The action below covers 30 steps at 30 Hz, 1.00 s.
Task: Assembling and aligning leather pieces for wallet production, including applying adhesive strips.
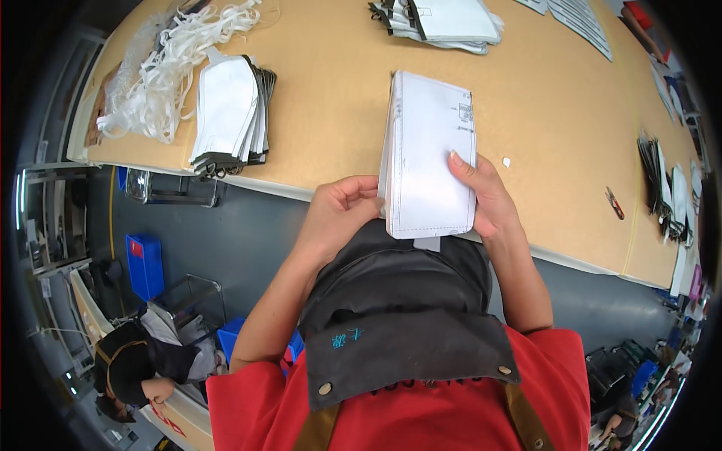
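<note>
A stack of white, paper-like pattern pieces (430,165) with dashed lines along its edges stands out over the front edge of the table. My right hand (485,192) grips its right side, thumb on the face and the other fingers hidden behind. At the lower left edge, the fingers of my left hand (346,214) are closed together against the stack. Its left side shows a slight gap between layers. Just below it, a small light tab (427,243) shows against my dark apron (398,278).
On the tan table (323,90), a clipped bundle of white and black pieces (229,109) lies left beside tangled white strips (177,71). Another bundle (444,22) lies at the back. Red-handled snips (615,203) rest at right. A person (128,368) sits behind at lower left.
</note>
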Each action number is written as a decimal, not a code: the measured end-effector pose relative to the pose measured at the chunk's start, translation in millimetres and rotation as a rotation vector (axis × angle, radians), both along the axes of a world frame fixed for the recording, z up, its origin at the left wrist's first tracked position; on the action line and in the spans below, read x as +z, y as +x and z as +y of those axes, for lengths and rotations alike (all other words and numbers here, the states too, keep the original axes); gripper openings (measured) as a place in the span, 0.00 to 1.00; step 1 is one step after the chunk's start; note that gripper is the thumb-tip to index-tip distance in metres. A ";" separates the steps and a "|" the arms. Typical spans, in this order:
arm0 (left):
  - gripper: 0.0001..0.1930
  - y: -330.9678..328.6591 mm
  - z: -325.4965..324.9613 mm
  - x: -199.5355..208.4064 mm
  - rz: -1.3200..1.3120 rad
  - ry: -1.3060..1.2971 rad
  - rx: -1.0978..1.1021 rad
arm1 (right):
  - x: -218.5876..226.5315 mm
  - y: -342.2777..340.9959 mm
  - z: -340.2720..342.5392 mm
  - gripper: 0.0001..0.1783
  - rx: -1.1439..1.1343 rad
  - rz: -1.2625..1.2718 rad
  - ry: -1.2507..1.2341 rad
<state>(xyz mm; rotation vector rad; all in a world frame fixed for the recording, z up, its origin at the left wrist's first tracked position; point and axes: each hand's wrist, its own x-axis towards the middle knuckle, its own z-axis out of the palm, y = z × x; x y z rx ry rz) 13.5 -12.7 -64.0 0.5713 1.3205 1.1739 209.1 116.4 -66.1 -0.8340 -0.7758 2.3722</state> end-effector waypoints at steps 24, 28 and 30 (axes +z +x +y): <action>0.27 27.9 21.4 3.7 -0.082 0.261 0.343 | 3.8 -9.0 -69.9 0.41 -0.080 -0.550 1.875; 0.27 29.1 19.4 -4.2 -0.065 0.289 0.319 | 4.2 -8.3 -66.6 0.37 -0.009 -0.601 1.757; 0.27 28.7 20.1 -7.2 -0.053 0.309 0.303 | 4.1 -11.7 -67.3 0.37 0.049 -0.655 1.533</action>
